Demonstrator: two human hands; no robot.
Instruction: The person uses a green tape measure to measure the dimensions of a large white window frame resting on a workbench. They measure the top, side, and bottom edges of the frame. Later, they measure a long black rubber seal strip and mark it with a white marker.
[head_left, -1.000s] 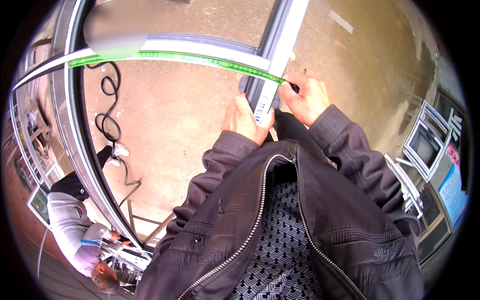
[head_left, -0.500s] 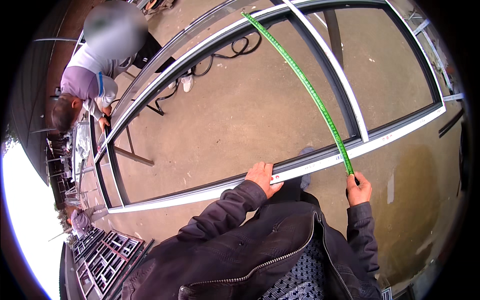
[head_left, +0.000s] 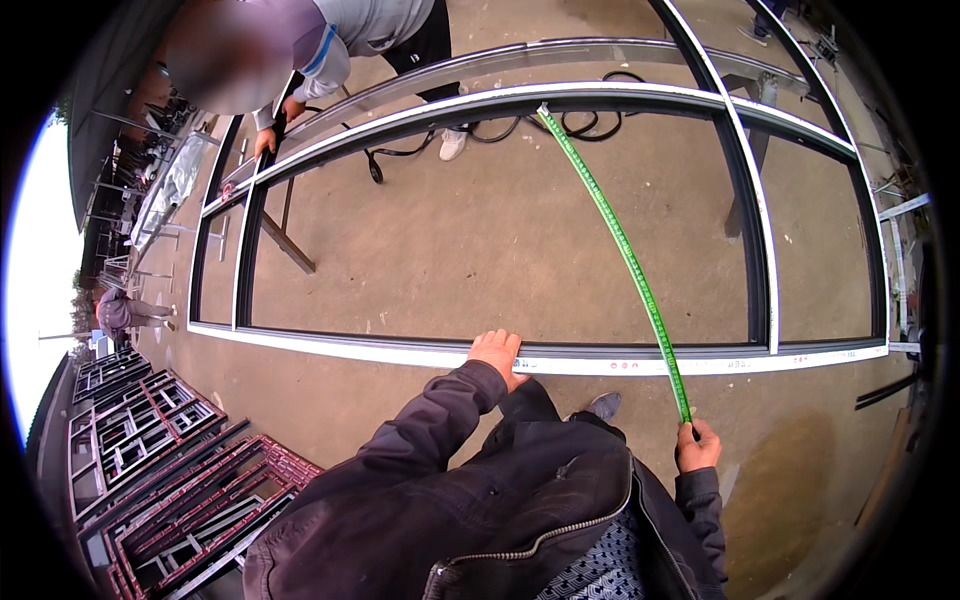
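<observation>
- The brown floor (head_left: 430, 250) spreads under everything before you, with a dark patch (head_left: 785, 480) off to your right
- The frame (head_left: 420, 352), black and white with several dividing bars, lies lengthwise across your front, raised above the floor
- Other frames (head_left: 190, 488), some with red edges, lie in rows down to your left, apart from yours
- A co-worker (head_left: 375, 22) in grey bends over the far left part of your frame, both co-worker's hands (head_left: 266, 140) close together at its corner
- A far person (head_left: 125, 313) stoops well away, at your left edge
- Your dark jacket (head_left: 400, 500) fills the bottom, partly unzipped
- The green tape (head_left: 631, 260) runs out from you over the frame's opening in a curve; it crosses above the near rail (head_left: 580, 362), and its tip meets the far rail (head_left: 450, 104), though whether it is hooked there you cannot tell
- A black cable (head_left: 375, 172) loops on the ground near the far rail
- Your left hand (head_left: 496, 355) grasps the near rail, fingers over it, thumb at its outer side
- Your right hand (head_left: 698, 447) is closed round the tape's near end, just outside the near rail
- Your shoe (head_left: 605, 404) shows between the two hands
</observation>
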